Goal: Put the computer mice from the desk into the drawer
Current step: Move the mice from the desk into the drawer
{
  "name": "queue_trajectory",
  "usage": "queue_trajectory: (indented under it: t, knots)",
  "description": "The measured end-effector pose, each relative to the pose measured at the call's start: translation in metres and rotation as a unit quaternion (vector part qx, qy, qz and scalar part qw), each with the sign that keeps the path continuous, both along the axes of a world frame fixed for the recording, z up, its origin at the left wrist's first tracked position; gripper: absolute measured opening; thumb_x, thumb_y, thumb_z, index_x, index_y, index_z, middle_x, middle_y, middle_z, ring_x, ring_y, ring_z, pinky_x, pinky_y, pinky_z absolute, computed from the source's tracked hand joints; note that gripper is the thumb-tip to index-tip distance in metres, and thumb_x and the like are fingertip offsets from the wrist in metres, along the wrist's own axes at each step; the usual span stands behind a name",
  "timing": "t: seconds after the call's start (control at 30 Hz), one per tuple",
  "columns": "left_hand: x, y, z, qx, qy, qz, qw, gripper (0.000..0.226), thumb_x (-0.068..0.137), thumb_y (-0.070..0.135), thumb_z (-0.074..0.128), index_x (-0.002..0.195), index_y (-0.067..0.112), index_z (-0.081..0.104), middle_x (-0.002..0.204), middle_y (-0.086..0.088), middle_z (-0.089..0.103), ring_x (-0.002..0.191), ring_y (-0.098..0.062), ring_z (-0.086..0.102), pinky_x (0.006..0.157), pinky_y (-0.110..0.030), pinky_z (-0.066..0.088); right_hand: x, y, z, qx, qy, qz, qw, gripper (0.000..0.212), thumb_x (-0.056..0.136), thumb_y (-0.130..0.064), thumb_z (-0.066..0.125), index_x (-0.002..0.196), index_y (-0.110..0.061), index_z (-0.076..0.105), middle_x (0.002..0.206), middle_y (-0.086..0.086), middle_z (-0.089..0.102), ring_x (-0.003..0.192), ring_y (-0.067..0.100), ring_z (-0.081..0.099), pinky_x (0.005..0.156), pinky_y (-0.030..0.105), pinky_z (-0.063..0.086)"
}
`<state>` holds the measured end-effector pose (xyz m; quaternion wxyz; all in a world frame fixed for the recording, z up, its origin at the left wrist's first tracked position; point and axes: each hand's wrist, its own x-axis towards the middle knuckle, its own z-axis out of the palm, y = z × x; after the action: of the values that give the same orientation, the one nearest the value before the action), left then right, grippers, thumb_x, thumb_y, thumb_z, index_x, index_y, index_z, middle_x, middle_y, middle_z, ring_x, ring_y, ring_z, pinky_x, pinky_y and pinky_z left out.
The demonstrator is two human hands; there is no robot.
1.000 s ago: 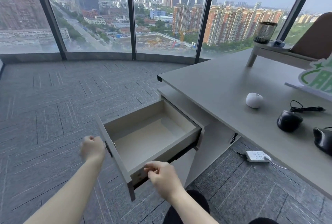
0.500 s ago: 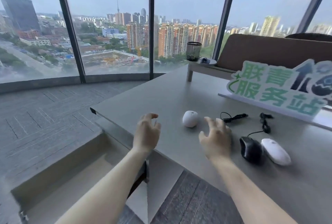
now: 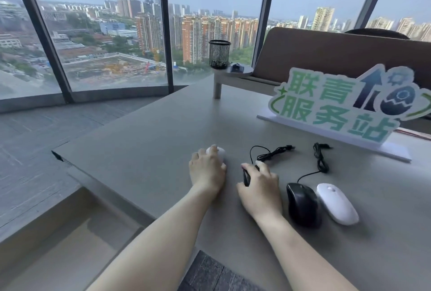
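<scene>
The open drawer (image 3: pixel 70 251) sits lower left, below the surface (image 3: pixel 144 150). A black mouse (image 3: pixel 302 204) and a flat white mouse (image 3: pixel 337 203) lie side by side, untouched. The right hand (image 3: pixel 260 188) curls its grip over another black mouse (image 3: pixel 246 177); the left hand (image 3: pixel 206 171) cups a round white mouse (image 3: pixel 219 153). A green sign (image 3: pixel 345 104) stands behind.

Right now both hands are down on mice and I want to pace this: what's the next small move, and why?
Probably close both grips and lift: the left hand covers the round white mouse and the right hand covers a black mouse, whose cable trails loose on the desk.
</scene>
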<state>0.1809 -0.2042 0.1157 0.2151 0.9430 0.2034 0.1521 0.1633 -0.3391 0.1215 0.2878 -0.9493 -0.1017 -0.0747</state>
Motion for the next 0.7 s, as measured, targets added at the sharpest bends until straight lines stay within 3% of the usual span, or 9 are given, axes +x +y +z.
queue_trajectory:
  t: [0.1,0.2,0.3,0.37,0.53,0.63,0.7]
  knots:
    - [-0.02,0.014,0.009,-0.073,-0.051,0.013,0.996,0.055,0.079,0.031,0.058,0.131,0.022,0.045,0.121,-0.014,0.053,0.113,-0.035,0.049,0.091,-0.039,0.04,-0.008,0.005,0.016,0.084,-0.029,0.026,0.996,0.045,0.079,-0.015,0.061,0.123,-0.026,0.062,0.142,0.004,0.049,0.115,0.037,0.045,0.097,0.031,0.035]
    - [-0.059,0.04,0.025,-0.137,-0.127,0.038,0.982,0.053,0.075,0.032,0.062,0.126,0.024,0.049,0.118,-0.012,0.052,0.11,-0.031,0.051,0.086,-0.036,0.043,-0.031,0.026,0.049,0.197,-0.07,0.076,0.975,0.047,0.079,-0.019,0.06,0.126,-0.024,0.06,0.14,0.002,0.052,0.126,0.024,0.045,0.103,0.024,0.03]
    - [-0.113,0.077,0.042,-0.158,-0.198,0.07,0.965,0.052,0.075,0.029,0.064,0.125,0.023,0.051,0.115,-0.009,0.051,0.099,-0.025,0.051,0.08,-0.031,0.041,-0.068,0.054,0.088,0.291,-0.088,0.144,0.942,0.049,0.077,-0.025,0.055,0.126,-0.026,0.059,0.135,-0.003,0.054,0.127,0.012,0.046,0.112,0.033,0.034]
    - [-0.153,0.106,0.05,-0.149,-0.224,0.102,0.958,0.051,0.077,0.028,0.064,0.126,0.023,0.05,0.11,-0.002,0.046,0.092,-0.019,0.048,0.077,-0.03,0.04,-0.095,0.076,0.109,0.34,-0.071,0.191,0.918,0.052,0.078,-0.023,0.055,0.13,-0.024,0.057,0.135,-0.006,0.055,0.127,0.007,0.047,0.111,0.031,0.037]
    - [-0.25,0.179,0.044,-0.137,-0.229,0.211,0.94,0.049,0.08,0.028,0.063,0.127,0.022,0.048,0.114,-0.006,0.046,0.094,-0.02,0.047,0.08,-0.034,0.042,-0.155,0.138,0.118,0.407,-0.004,0.275,0.871,0.05,0.078,-0.018,0.059,0.128,-0.023,0.06,0.124,-0.009,0.061,0.11,0.0,0.057,0.092,0.011,0.045]
    - [-0.294,0.213,0.02,-0.122,-0.181,0.271,0.938,0.051,0.081,0.029,0.063,0.128,0.017,0.047,0.12,-0.016,0.049,0.092,-0.026,0.05,0.08,-0.039,0.046,-0.181,0.179,0.093,0.38,0.047,0.307,0.871,0.046,0.083,-0.012,0.062,0.128,-0.021,0.06,0.122,-0.01,0.061,0.109,0.0,0.057,0.087,0.001,0.041]
    - [-0.315,0.231,-0.002,-0.134,-0.127,0.301,0.936,0.052,0.081,0.032,0.061,0.129,0.018,0.045,0.118,-0.016,0.047,0.093,-0.031,0.052,0.08,-0.042,0.049,-0.194,0.205,0.068,0.346,0.089,0.327,0.875,0.047,0.084,-0.011,0.061,0.129,-0.021,0.058,0.123,-0.01,0.06,0.11,0.0,0.055,0.09,0.003,0.04]
